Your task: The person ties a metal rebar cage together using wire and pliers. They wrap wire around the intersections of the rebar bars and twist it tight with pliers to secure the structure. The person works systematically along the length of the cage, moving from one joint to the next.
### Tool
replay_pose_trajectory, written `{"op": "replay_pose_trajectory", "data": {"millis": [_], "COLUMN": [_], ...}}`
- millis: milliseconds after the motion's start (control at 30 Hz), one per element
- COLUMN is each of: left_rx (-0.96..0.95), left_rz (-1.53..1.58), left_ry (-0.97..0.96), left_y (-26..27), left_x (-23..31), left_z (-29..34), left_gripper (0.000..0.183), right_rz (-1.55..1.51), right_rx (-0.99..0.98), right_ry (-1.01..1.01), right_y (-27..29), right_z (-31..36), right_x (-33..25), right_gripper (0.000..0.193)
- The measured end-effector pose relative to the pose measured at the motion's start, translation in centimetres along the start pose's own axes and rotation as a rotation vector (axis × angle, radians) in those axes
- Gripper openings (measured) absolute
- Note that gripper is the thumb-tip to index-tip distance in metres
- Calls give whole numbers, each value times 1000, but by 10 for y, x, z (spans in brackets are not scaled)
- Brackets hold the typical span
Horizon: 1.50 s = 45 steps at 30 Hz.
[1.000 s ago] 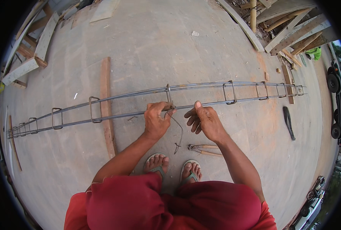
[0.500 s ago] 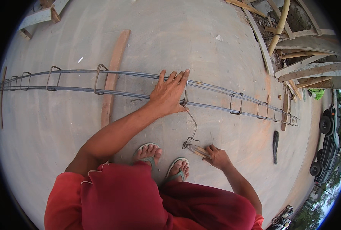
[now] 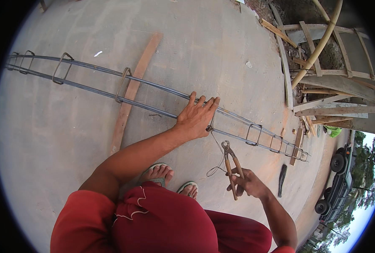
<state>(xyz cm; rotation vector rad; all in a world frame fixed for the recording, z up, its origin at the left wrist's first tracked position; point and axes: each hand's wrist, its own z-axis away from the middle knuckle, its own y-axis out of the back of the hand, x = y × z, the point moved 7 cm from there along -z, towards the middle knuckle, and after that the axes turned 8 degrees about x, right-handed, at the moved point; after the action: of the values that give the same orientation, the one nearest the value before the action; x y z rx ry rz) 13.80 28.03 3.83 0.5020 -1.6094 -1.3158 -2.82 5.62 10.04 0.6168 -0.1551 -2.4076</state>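
holding brown-handled pincers (image 3: 236, 162), clamped in my right hand (image 3: 248, 184); my left hand (image 3: 195, 119) lies across the rebar cage (image 3: 164, 88), whether clasped i cannot tell.

A left hand (image 3: 196, 119) rests across a steel bar cage (image 3: 158, 87); on the cage's near side, the right hand (image 3: 247, 183) holds pincers (image 3: 228, 162). A plank (image 3: 132, 89) lies beneath the cage, a dark strip (image 3: 282, 180), possibly rubber, near its right end.

Building site outdoors: rebar cage (image 3: 162, 87), concrete ground (image 3: 187, 55); probably formwork timber (image 3: 343, 111) at rim.
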Motion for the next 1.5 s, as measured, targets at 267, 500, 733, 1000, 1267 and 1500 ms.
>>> {"op": "replay_pose_trajectory", "data": {"millis": [267, 500, 733, 1000, 1267, 1500], "left_rx": [5, 11, 12, 20, 33, 29], "left_rz": [-3, -28, -31, -30, -61, -28], "left_ry": [-10, -13, -14, -20, -5, -3], "left_y": [1, -2, -4, -5, -5, -5], "left_x": [-3, -3, -4, -3, -4, -4], "left_z": [3, 2, 1, 0, 1, -1], "left_gripper": [129, 127, 129, 130, 128, 126], "right_rz": [1256, 1656, 1645, 1589, 1624, 1071], "right_rx": [574, 903, 952, 1052, 915, 238], "right_ry": [248, 366, 403, 566, 609, 91], "right_y": [41, 17, 15, 18, 13, 24], "right_z": [3, 6, 7, 15, 10, -12], "right_x": [-100, -133, -134, -135, -148, -137], "right_gripper": [92, 106, 103, 66, 9, 39]}}
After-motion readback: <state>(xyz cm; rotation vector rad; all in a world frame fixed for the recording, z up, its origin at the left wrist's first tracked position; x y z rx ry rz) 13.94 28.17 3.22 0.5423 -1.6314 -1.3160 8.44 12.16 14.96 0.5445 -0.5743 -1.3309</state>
